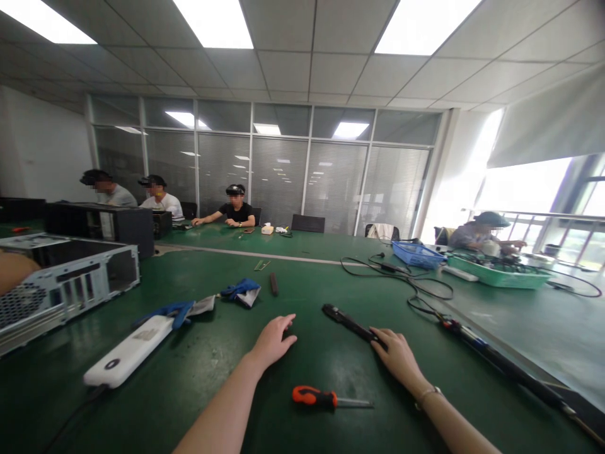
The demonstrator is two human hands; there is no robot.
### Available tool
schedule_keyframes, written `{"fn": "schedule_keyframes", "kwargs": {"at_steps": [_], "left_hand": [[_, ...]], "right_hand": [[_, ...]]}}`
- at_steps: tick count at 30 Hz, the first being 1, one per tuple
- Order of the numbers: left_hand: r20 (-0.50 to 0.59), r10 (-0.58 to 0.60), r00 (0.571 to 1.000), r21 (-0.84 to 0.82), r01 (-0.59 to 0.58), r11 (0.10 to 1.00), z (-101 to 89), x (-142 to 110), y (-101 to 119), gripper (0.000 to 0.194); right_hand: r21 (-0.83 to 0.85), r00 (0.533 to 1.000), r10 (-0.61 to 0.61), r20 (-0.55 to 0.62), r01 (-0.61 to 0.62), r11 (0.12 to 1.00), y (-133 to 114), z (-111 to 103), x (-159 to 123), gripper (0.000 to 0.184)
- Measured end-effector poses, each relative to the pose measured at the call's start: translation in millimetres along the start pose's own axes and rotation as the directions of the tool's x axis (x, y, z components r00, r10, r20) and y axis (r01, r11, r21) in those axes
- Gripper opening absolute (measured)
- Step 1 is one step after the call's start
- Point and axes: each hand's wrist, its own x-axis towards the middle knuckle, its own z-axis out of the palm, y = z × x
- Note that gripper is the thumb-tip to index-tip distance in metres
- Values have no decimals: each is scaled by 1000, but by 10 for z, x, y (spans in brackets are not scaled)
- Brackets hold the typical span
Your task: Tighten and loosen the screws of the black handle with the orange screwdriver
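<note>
My left hand (274,340) rests palm down on the green table (302,277), fingers loosely curled, holding nothing I can see. My right hand (396,354) lies with its fingers on the near end of a long black bar-shaped object (347,320) that stretches away to the left. An orange-handled screwdriver (326,398) lies on the table between my forearms, close to me, untouched.
A white power strip (130,350), blue-grey gloves (241,291) and an open computer case (61,284) lie left. Cables (406,284), a blue basket (416,254) and a green tray (501,272) are right. Several people sit at the far side.
</note>
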Motion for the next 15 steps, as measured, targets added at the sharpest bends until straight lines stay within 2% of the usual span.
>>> {"fn": "schedule_keyframes", "kwargs": {"at_steps": [4, 7, 12, 15], "left_hand": [[-14, -15, 1000, -46, 15, 999, -43, 0, 27, 70], [41, -24, 999, -81, 27, 996, -88, -9, 66, 78], [209, 48, 977, -155, -15, 988, -134, -20, 133, 56], [259, 59, 964, -169, -15, 985, -153, -22, 176, 51]], "right_hand": [[140, 983, -169, 71, 157, 978, -366, -55, -70, 43], [332, 956, -264, 130, 208, 920, -519, -180, -152, 42], [472, 929, -309, 204, 183, 862, -608, -364, -231, 39], [500, 911, -346, 223, 198, 843, -630, -402, -233, 36]]}}
